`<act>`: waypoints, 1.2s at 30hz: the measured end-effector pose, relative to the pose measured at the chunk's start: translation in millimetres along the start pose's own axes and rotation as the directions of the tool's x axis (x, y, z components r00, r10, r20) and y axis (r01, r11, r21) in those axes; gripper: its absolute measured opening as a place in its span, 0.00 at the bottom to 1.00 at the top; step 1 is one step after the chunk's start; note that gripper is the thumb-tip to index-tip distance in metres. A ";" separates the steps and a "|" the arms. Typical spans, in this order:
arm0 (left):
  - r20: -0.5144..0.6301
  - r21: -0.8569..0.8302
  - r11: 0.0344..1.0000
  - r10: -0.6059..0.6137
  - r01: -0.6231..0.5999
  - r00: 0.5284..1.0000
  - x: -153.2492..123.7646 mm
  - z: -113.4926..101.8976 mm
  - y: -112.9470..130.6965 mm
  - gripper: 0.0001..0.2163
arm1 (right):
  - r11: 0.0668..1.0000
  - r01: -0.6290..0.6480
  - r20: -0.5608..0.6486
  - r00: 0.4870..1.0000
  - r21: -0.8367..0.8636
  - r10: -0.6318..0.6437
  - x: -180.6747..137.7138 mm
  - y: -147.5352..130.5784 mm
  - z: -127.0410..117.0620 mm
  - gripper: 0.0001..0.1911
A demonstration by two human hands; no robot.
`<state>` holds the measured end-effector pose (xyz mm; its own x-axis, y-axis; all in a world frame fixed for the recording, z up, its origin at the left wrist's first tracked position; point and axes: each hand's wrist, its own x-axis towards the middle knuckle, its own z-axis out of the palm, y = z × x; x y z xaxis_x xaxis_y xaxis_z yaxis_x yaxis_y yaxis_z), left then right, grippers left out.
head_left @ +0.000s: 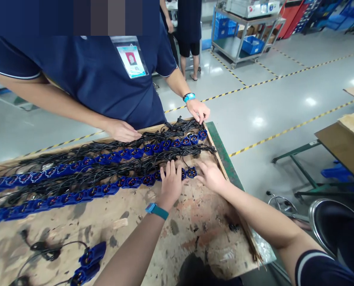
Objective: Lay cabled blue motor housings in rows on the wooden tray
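Two rows of blue plastic housings [106, 188] with coloured wires inside and bundled black cables [153, 163] lie along a wooden board [129, 230]. My left hand [171, 182], with a teal band at the wrist, lies over the near row, fingers stretched out and touching the housings and cables. Beside the last housing [191, 172] of that row is my right hand [211, 174], its fingers extended and slightly blurred, with nothing visible in them. Across the board, a co-worker's hand [198, 110] is at the end of the far row; the other hand [123, 131] rests by the far cables.
Loose blue housings [89, 258] with cables lie at the board's near left. A raised wooden edge [217, 153] borders the right side. A stool [328, 222] and a cardboard-topped table [343, 147] stand to the right; a cart [239, 47] stands farther back.
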<state>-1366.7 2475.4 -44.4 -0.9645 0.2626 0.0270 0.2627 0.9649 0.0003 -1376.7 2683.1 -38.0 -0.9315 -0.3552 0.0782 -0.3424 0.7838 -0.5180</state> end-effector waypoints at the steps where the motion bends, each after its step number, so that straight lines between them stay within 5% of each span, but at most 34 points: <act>1: 0.000 -0.004 1.000 -0.014 0.014 1.000 -0.8 0.7 1.7 0.28 | 0.997 -0.033 -0.046 0.998 -0.066 0.030 0.6 3.9 -9.0 0.28; 5: 0.052 -0.026 0.996 -0.080 0.081 0.995 0.6 1.7 9.1 0.30 | 0.942 -0.174 -0.112 0.983 -0.288 0.147 26.8 20.6 -38.0 0.29; 10: 0.024 -0.051 0.996 -0.077 0.078 0.997 -0.7 -5.1 18.3 0.36 | 0.878 -0.031 0.165 0.978 -0.478 0.124 78.6 29.2 -52.0 0.18; 16: -0.062 -0.066 0.988 -0.143 0.139 0.988 -2.0 -5.2 35.3 0.37 | 0.913 0.095 0.115 0.992 -0.397 -0.053 85.6 23.3 -51.1 0.18; 25: -0.007 -0.101 0.991 0.087 -0.088 0.996 14.1 3.6 34.4 0.30 | 0.867 0.121 0.184 0.982 -0.484 -0.034 122.3 23.2 -33.0 0.19; 32: -0.055 -0.134 0.979 0.145 -0.151 0.988 18.4 2.1 34.4 0.34 | 0.952 0.096 -0.103 0.986 -0.290 -0.131 46.8 26.9 -17.3 0.23; 36: -0.108 -0.146 0.972 0.168 -0.183 0.980 -4.7 -6.1 23.9 0.40 | 0.950 0.143 -0.083 0.982 -0.277 -0.171 4.3 17.8 15.0 0.32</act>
<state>-1355.8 2497.2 -38.5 -0.8981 0.4186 0.1347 0.4356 0.8891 0.1409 -1385.0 2687.9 -59.7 -0.8659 -0.4410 0.2361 -0.4923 0.8352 -0.2453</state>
